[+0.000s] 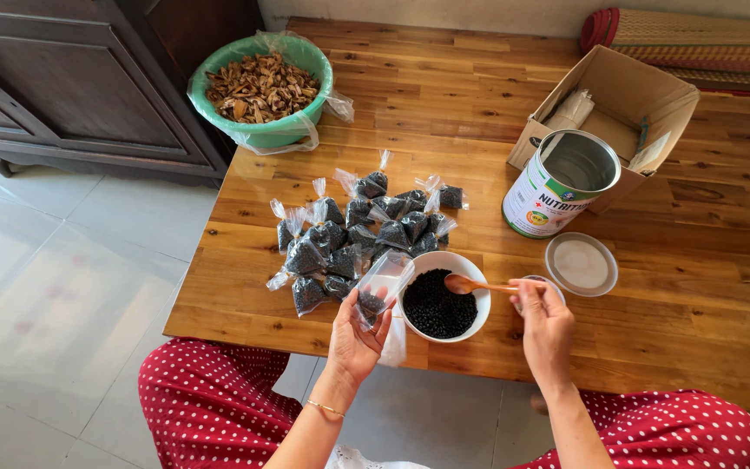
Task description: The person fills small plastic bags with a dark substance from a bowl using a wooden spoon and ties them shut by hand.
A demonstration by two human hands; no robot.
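L hand: raised at table edge, fingers curled round a small clear plastic bag, pinching its lower part; bag mouth up and open, a few dark beans at bottom. Bag sits just left of bowl, touching or overlapping its rim – can't tell which.
R hand: closed round the end of a wooden spoon, thumb + fingers pressed on handle; spoon lies approx. level, its scoop over the bowl, above the beans.
Bowl: white round ceramic bowl near front edge, between both hands, full of small black beans.
Filled bags: heap of small clear bags packed w/ black beans, tops twisted/tied, just behind & left of bowl; nearest ones beside the held bag.
Tin: tall open metal tin w/ printed label, tilted, behind-right of bowl, leaning at the box.
Lid: round translucent plastic lid flat on table, just right of spoon handle, in front of tin.
Box: open brown cardboard box behind tin, w/ paper & plastic bits inside.
Basin: green plastic basin lined w/ clear bag, far left corner, full of dry brown husks; well apart from hands.
Table: low wooden plank table.
Lap: red white-dotted trousers below table edge; thin bracelet on L wrist.
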